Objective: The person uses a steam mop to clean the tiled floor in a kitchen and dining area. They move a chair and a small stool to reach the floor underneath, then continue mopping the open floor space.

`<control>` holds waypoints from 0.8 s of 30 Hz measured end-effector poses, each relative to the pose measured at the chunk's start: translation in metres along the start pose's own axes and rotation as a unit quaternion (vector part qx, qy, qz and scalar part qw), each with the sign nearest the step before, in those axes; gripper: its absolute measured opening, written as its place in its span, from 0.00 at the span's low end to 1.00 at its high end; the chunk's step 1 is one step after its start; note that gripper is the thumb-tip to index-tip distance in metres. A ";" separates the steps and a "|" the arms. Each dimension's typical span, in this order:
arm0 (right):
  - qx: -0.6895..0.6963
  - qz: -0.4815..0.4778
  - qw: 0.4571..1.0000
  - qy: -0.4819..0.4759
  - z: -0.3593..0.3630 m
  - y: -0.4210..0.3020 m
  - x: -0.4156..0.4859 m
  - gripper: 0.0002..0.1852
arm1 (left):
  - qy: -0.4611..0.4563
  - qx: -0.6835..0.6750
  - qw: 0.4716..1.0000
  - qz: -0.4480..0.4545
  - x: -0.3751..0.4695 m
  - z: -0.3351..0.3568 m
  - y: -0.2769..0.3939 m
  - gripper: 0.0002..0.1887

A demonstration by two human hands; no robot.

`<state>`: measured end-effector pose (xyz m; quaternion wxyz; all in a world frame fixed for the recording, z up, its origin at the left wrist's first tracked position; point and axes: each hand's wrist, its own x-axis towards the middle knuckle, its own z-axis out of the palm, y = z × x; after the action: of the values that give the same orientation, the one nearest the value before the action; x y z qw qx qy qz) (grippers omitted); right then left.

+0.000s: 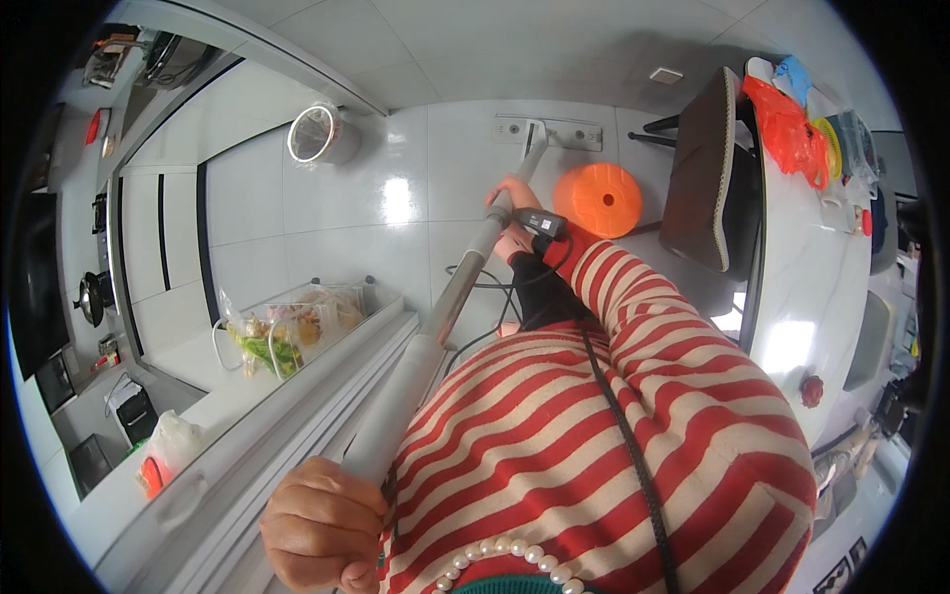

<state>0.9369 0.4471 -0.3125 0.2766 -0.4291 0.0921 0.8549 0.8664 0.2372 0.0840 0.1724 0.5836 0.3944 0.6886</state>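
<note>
A flat mop with a grey and silver pole (pixel 453 301) slants across the view, from the lower left to the floor ahead. My left hand (pixel 323 523) is wrapped in a fist around the upper end of the pole. Farther down, my right hand (pixel 513 194) grips the pole's lower grey section. The rectangular mop head (pixel 512 131) lies flat on the tiles near the wall. On my right forearm sits a black device (pixel 540 221) with a cable. My foot and black trouser leg (pixel 545 293) show just below it.
An orange plastic stool (pixel 586 211) stands right of the pole, beside a brown chair (pixel 694 178) and a white table (pixel 798 297) holding a red plastic bag (pixel 788 134). A lined waste bin (pixel 338 137) stands by the doorway. Bagged vegetables (pixel 278 345) and a sliding-door frame (pixel 297 416) are left.
</note>
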 end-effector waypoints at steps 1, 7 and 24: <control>0.005 0.005 1.000 0.004 -0.002 0.007 -0.003 0.11 | 0.009 0.017 1.000 -0.002 -0.006 0.002 0.008 0.12; -0.017 0.075 0.994 -0.074 -0.021 0.051 -0.023 0.20 | 0.007 0.081 0.997 0.002 -0.039 0.007 0.052 0.11; -0.081 0.163 0.983 -0.024 -0.043 0.147 -0.101 0.18 | -0.026 0.148 0.989 -0.002 -0.100 0.004 0.154 0.12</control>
<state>0.9335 0.2680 -0.2712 0.1001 -0.4087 0.0848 0.9032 0.9301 0.0716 0.1320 0.0952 0.6194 0.4887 0.6069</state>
